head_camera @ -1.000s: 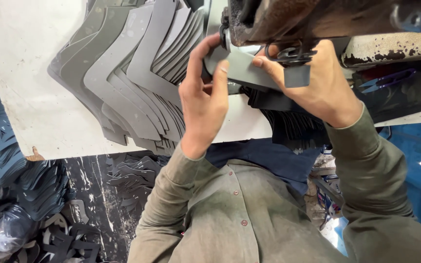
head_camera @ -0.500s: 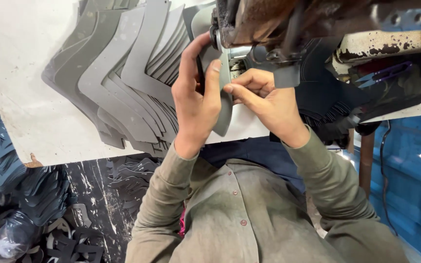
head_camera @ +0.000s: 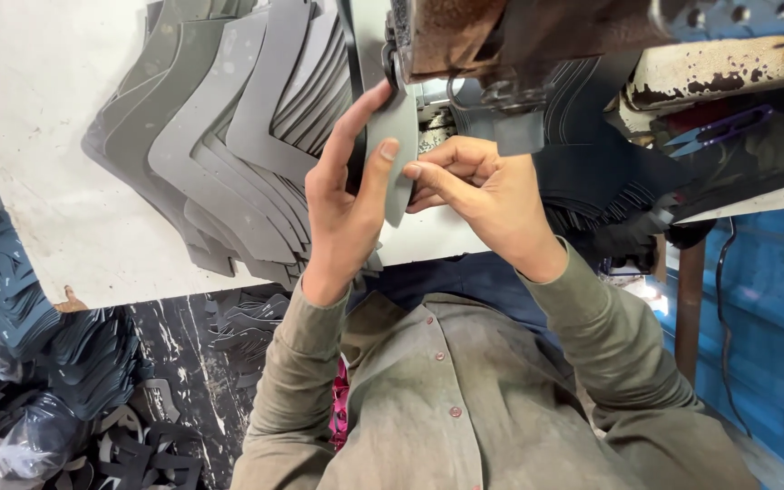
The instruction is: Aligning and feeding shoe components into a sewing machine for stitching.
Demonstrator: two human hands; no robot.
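Two hands meet over one grey cut piece [head_camera: 398,154] at the middle of the view, under the rusty head of a sewing machine [head_camera: 519,41]. Farthest left, dark cut shapes [head_camera: 11,290] lie heaped below the table edge, some in clear plastic, their outlines lost in shadow. On the pale worktable [head_camera: 38,136] a fanned stack of grey pieces [head_camera: 220,154] overlaps so tightly that only the top few edges can be told apart; its upper end is cut off by the frame.

The left hand [head_camera: 342,213] grasps the grey cut piece, thumb and forefinger pinching its edge while the remaining fingers curl behind it, out of sight. The piece stands nearly upright, its top running up beneath the machine head, where the needle area is hidden by the casing. Just beside it, the right hand [head_camera: 492,195] pinches the piece's other edge with its fingertips; its palm is turned away.

Further right, a stack of black pieces [head_camera: 610,181] sits in the machine's shadow, hard to make out. A chipped cream bar [head_camera: 719,68] crosses above it, and purple-handled snips [head_camera: 728,122] lie half hidden.
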